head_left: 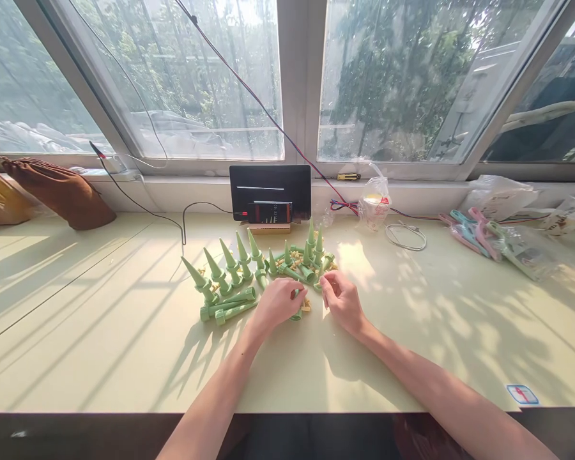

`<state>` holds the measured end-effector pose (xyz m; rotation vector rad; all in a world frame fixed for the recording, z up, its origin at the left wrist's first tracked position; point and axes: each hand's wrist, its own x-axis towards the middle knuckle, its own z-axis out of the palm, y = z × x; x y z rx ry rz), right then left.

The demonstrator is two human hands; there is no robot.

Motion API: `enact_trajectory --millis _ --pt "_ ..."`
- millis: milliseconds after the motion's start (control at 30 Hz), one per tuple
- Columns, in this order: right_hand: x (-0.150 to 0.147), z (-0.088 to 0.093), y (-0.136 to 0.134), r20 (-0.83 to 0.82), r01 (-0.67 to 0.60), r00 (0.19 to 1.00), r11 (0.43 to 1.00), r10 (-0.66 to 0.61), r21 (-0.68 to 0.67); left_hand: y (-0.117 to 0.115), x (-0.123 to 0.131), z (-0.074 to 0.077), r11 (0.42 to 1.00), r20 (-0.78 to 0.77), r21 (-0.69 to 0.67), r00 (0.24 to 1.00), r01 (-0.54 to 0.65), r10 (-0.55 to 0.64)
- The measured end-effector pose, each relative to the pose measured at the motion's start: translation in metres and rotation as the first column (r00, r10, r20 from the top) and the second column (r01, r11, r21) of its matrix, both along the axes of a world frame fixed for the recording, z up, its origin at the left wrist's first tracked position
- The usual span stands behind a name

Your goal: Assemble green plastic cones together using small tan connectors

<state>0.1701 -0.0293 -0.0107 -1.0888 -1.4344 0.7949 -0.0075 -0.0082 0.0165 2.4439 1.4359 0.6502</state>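
Several green cone-shaped plastic spikes (230, 271) lie and stand on a pale yellow table (100, 332), mixed with small yellow parts (294, 257). My left hand (278, 303) is closed around one green spike (297, 313), whose end sticks out below the fingers. Just to its right, my right hand (342, 300) has its fingertips pinched together at the edge of the pile; whatever they hold is too small to name. Three green spikes (227, 308) lie flat left of my left hand.
A dark tablet (269, 191) with a phone (269, 211) leaning on it stands at the back. A brown pouch (60, 191) sits far left. A plastic bag (374, 204), a coiled white cable (406, 236) and coloured clips (474, 233) lie at the right.
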Motion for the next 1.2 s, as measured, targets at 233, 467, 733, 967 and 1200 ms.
enact_trajectory --millis 233,467,733,967,1200 --pt "-0.002 -0.003 0.002 -0.005 -0.008 1.0 1.0 0.008 0.003 0.0 -0.001 0.001 1.0 0.016 -0.011 1.0 0.021 -0.021" --pt "-0.004 -0.004 0.002 -0.02 -0.033 0.999 0.999 0.032 -0.01 0.003 -0.002 -0.003 0.999 0.183 0.016 0.982 0.032 -0.034" --pt "-0.003 -0.001 -0.002 -0.015 -0.066 0.998 0.998 0.066 -0.019 0.007 -0.002 -0.007 0.998 0.376 0.057 0.926 -0.017 -0.006" --pt "-0.004 -0.002 -0.001 -0.002 -0.115 0.993 0.993 0.115 -0.008 0.009 0.001 -0.011 0.991 0.451 0.108 0.892 -0.078 0.021" --pt "-0.004 0.001 -0.002 0.005 -0.127 0.992 0.992 0.127 0.017 0.008 0.004 -0.009 0.984 0.503 0.12 0.862 -0.135 0.057"
